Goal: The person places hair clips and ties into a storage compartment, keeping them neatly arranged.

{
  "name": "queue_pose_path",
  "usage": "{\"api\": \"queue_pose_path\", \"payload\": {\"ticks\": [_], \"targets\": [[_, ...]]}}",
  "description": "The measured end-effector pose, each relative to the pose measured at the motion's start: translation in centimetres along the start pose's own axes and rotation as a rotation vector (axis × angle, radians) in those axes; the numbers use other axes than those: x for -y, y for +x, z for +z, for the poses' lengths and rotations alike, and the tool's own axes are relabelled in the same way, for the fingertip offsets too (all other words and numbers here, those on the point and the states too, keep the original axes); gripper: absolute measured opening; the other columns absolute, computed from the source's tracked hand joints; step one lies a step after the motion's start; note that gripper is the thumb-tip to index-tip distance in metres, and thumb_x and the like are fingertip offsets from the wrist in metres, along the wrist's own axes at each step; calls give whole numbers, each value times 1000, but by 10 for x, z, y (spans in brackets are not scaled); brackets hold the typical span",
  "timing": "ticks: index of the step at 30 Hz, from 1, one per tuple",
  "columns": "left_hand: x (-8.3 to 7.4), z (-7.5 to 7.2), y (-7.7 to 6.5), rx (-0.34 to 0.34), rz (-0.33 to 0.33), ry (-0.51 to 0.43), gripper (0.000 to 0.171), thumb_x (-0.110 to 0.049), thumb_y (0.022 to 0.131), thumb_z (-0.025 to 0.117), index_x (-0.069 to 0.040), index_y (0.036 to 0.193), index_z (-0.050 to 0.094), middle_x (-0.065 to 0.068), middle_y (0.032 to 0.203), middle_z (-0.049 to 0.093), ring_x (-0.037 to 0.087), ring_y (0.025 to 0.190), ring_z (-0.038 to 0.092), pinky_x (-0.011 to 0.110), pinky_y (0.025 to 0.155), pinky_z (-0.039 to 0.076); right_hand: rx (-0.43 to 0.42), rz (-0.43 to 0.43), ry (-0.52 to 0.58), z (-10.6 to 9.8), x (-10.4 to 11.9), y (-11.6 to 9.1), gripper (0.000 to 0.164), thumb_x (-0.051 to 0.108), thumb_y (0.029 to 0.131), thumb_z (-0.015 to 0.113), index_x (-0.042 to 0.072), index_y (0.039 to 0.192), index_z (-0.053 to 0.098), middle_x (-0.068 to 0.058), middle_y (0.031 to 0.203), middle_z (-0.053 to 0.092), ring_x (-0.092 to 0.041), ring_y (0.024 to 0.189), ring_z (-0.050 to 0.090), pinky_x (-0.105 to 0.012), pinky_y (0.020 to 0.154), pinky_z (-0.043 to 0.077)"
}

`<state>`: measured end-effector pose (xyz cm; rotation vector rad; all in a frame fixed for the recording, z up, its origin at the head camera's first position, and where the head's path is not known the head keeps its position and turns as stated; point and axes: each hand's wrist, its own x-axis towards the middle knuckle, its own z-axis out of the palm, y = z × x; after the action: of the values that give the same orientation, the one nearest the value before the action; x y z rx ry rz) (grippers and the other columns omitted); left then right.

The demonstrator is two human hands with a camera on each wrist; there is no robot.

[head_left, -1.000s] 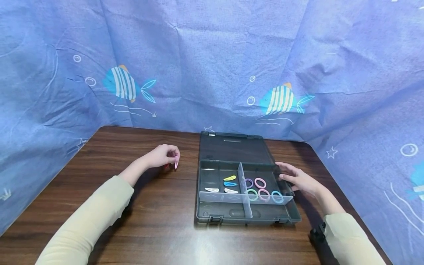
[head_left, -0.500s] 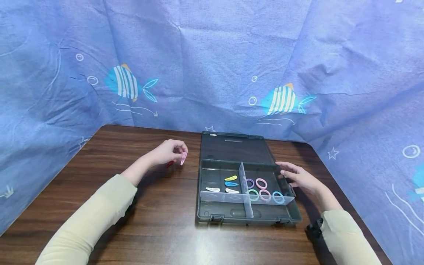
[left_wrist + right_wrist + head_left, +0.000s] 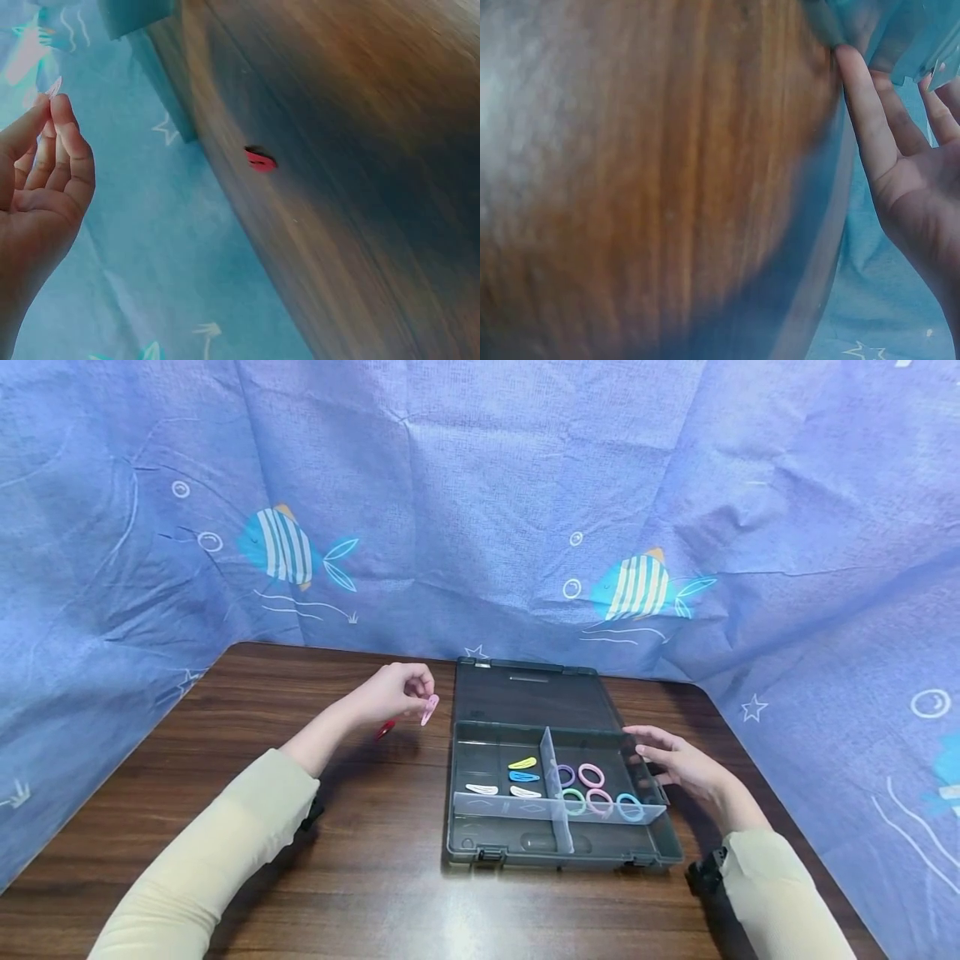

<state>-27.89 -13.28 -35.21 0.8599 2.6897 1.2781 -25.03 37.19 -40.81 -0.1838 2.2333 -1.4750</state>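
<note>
My left hand (image 3: 400, 691) pinches a pink snap hair clip (image 3: 429, 710) between thumb and fingers, raised above the table left of the box. Below that hand lies a red hair clip (image 3: 385, 730), also seen in the left wrist view as a red clip (image 3: 261, 160) on the wood. A translucent dark divided box (image 3: 506, 837) stands with its lid laid back. Inside are a yellow clip (image 3: 522, 763), a blue clip (image 3: 523, 777), two white clips (image 3: 482, 790) and several hair ties (image 3: 592, 776). My right hand (image 3: 684, 766) holds the box's right wall near its back corner.
Clear upright dividers (image 3: 506, 806) split the box into compartments. The open lid (image 3: 532, 697) reaches toward the table's back edge. A blue fish-print cloth (image 3: 480, 527) hangs behind the brown wooden table (image 3: 360, 877).
My left hand has lifted the pink clip off the table and carried it right toward the box, uncovering the red clip. The right hand stays at the box.
</note>
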Motion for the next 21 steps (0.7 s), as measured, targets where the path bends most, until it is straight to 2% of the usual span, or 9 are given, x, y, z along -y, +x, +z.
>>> {"api": "queue_pose_path", "payload": {"ticks": [6, 13, 17, 21], "targets": [[-10, 4, 9, 26, 43, -29, 11, -13, 84, 71, -11, 86, 60, 1, 73, 63, 14, 66, 56, 29, 59, 47, 24, -4, -6, 0, 2, 0, 53, 33, 98, 50, 15, 144, 33, -19, 145, 31, -17, 114, 52, -47, 85, 50], [-26, 9, 17, 94, 106, -40, 11, -17, 85, 70, -10, 87, 62, 3, 73, 65, 18, 67, 59, 28, 66, 46, 42, -22, -8, 1, 5, -1, 51, 30, 98, 50, 13, 143, 33, -20, 143, 30, -21, 114, 51, -48, 85, 51], [-33, 13, 22, 136, 130, -58, 11, -16, 86, 70, -8, 88, 62, 4, 72, 65, 14, 64, 58, 27, 64, 46, 45, -36, 7, 0, 3, -2, 51, 27, 98, 50, 12, 143, 32, -20, 142, 32, -20, 112, 53, -48, 85, 51], [-39, 19, 28, 170, 150, -34, 10, -17, 86, 70, -10, 88, 63, 1, 71, 65, 14, 62, 57, 24, 59, 44, 50, -43, 20, 0, 3, 0, 49, 25, 99, 49, 12, 143, 32, -20, 140, 34, -19, 112, 54, -48, 84, 51]]}}
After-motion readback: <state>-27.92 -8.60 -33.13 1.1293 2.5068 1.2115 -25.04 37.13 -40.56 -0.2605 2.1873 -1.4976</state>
